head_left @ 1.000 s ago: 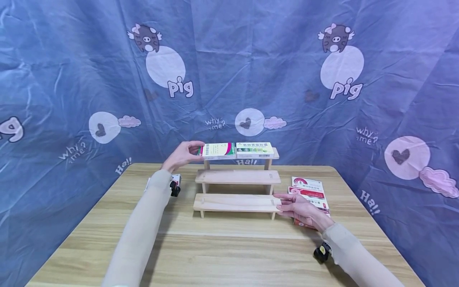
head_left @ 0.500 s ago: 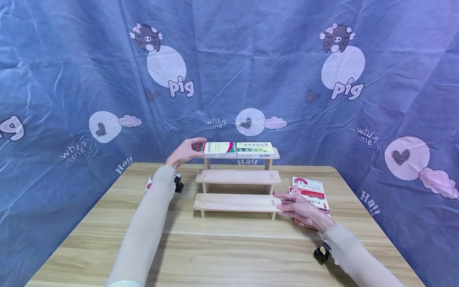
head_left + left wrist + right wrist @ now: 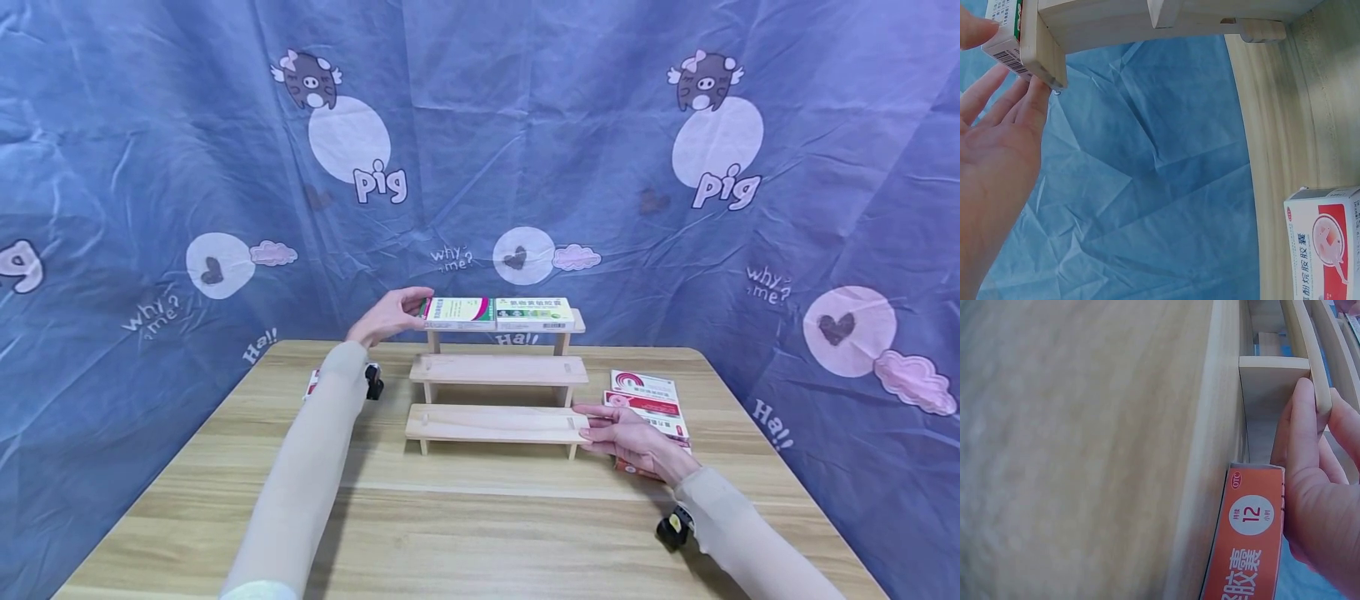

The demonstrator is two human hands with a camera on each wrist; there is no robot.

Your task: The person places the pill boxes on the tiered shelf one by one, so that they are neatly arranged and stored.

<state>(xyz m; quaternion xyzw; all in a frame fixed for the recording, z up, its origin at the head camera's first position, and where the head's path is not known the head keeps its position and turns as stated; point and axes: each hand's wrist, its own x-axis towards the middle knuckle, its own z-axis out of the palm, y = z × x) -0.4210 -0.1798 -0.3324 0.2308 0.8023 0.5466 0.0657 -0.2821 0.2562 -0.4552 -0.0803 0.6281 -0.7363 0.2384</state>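
A three-step wooden display stand (image 3: pixel 498 369) stands on the table. Two medicine boxes lie flat, end to end, on its top step. My left hand (image 3: pixel 392 315) holds the left end of the green-and-white box (image 3: pixel 459 309); in the left wrist view the thumb is on that box and fingertips reach the end of the wooden board (image 3: pixel 1041 47). Right beside it lies the yellow-green and white box (image 3: pixel 534 311). My right hand (image 3: pixel 628 437) grips the right end of the lowest step (image 3: pixel 487 422), thumb on one side and fingers on the other, as the right wrist view shows.
Several red-and-white medicine boxes (image 3: pixel 643 404) lie at the table's right, with an orange box (image 3: pixel 1250 534) close by my right hand. Another red-and-white box (image 3: pixel 1319 247) is on the left, partly behind my left sleeve. A blue patterned cloth (image 3: pixel 480 150) hangs behind the table (image 3: pixel 480 533).
My left hand has shifted slightly right and back, and the green-and-white box's left end has moved right with it. My right hand stays on the lowest step.
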